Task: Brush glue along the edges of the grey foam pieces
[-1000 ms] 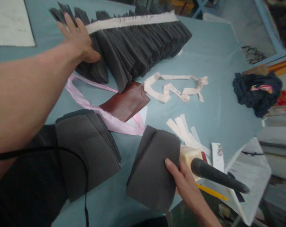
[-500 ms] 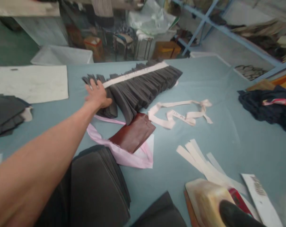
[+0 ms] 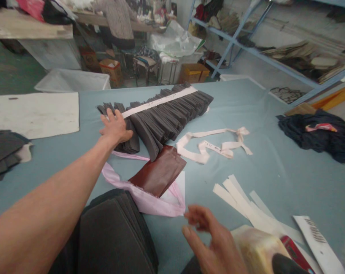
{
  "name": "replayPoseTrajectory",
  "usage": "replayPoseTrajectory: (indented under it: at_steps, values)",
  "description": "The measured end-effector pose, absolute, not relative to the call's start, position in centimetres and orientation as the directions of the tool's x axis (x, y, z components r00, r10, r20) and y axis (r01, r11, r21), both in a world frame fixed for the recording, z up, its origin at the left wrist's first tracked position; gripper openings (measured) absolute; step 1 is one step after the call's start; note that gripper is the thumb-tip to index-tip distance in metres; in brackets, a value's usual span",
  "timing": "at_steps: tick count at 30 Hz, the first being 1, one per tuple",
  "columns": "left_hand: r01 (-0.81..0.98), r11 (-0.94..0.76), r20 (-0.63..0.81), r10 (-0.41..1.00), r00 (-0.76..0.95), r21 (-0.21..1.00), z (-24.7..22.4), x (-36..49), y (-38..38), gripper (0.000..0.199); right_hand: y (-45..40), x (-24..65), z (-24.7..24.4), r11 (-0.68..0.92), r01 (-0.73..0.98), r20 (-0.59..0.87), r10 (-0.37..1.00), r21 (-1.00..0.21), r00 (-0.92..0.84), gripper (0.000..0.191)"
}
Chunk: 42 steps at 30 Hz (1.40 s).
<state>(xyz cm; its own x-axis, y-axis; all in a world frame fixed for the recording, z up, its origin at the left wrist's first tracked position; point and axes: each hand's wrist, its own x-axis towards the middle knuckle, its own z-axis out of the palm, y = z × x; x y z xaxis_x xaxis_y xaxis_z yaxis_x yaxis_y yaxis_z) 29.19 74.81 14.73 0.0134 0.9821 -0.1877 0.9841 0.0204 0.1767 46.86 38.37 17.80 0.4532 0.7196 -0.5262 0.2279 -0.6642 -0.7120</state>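
My left hand (image 3: 114, 127) reaches far forward, fingers spread flat on the near-left end of a fanned row of dark grey fabric pieces (image 3: 166, 118). A white strip (image 3: 161, 99) with handwriting lies along that row. Lower right, my right hand (image 3: 210, 241) hangs slightly blurred, fingers apart and holding nothing. It is in front of a cream block-like object (image 3: 256, 247) with a black knob. Between the hands lie reddish-brown pieces (image 3: 159, 171) and a pink fabric band (image 3: 149, 203). A stack of dark grey pieces (image 3: 109, 232) sits below my left forearm.
On the blue-green table (image 3: 275, 160) are a written-on cream ribbon (image 3: 199, 152), white strips (image 3: 237, 198), a white label (image 3: 317, 239), dark cloth (image 3: 317, 133) and a white board (image 3: 35, 114). Beyond are a white bin (image 3: 72, 80), shelves (image 3: 235, 38) and a seated person (image 3: 118, 19).
My right hand has come into view at the lower right. The left hand stays on the grey pieces. The view has tilted up a little, showing more of the room behind.
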Motion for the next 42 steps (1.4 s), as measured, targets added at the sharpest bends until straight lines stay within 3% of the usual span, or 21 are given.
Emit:
replayPoseTrajectory:
  at_steps: [3, 5, 10, 15, 22, 31, 36, 42]
  values:
    - [0.983, 0.014, -0.162, 0.987, 0.016, 0.183, 14.8, 29.2, 74.7, 0.115, 47.6, 46.5, 15.5, -0.306, 0.414, -0.087, 0.879, -0.857, 0.468, 0.059]
    - [0.984, 0.021, -0.161, 0.987, 0.007, 0.176, 14.9, 29.4, 74.6, 0.111, 53.1, 46.1, 14.3, -0.234, 0.508, 0.030, 0.889, -0.829, 0.458, 0.064]
    - [0.987, 0.031, -0.166, 0.986, -0.005, 0.156, 15.3, 29.6, 74.3, 0.108, 59.4, 45.1, 12.5, -0.385, 0.689, -0.033, 0.885, -0.614, 0.465, 0.063]
    - [0.989, 0.022, -0.163, 0.987, 0.003, 0.149, 15.1, 29.6, 74.3, 0.107, 59.3, 44.1, 10.3, -0.442, 0.784, -0.071, 0.885, -0.435, 0.460, 0.032]
    - [0.991, 0.014, -0.156, 0.988, 0.007, 0.133, 15.2, 29.6, 74.1, 0.107, 59.4, 42.7, 10.6, -0.317, 0.842, -0.017, 0.939, -0.437, 0.344, 0.032]
    - [0.991, 0.022, -0.182, 0.983, 0.002, 0.133, 15.5, 29.8, 73.7, 0.106, 65.0, 41.0, 15.7, -0.287, 0.893, -0.164, 0.956, -0.345, 0.244, 0.044]
    - [0.991, 0.045, -0.197, 0.980, -0.018, 0.129, 15.4, 29.8, 73.9, 0.109, 66.2, 40.6, 16.6, -0.259, 0.918, -0.228, 0.954, -0.299, 0.195, 0.031]
    - [0.989, 0.054, -0.234, 0.972, -0.020, 0.137, 15.7, 30.0, 73.9, 0.113, 63.7, 41.8, 19.3, -0.219, 0.942, -0.267, 0.952, -0.255, 0.150, 0.029]
